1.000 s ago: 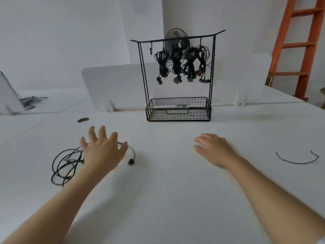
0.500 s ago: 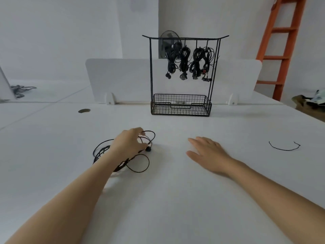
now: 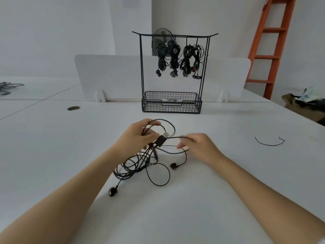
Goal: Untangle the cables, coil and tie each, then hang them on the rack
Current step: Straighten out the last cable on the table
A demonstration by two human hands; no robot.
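A tangle of black cables [image 3: 140,164] lies on the white table in front of me, partly lifted. My left hand [image 3: 135,138] grips the upper loops of the tangle, with a USB plug [image 3: 162,138] sticking out beside it. My right hand [image 3: 200,147] pinches a strand that runs from the plug. Two earbuds [image 3: 112,191] [image 3: 173,166] rest on the table below. The black wire rack [image 3: 173,71] stands further back, with several tied coils [image 3: 179,59] hanging from its top bar.
A short black tie wire [image 3: 270,142] lies on the table at the right. The rack has a mesh basket [image 3: 171,103] at its base. Behind stand a white divider panel [image 3: 109,74] and an orange ladder [image 3: 270,50]. A cable hole [image 3: 73,108] is at the left.
My left hand dragged the tangle from the left to the middle of the table and lifted it. My right hand left the table surface and took hold of a strand.
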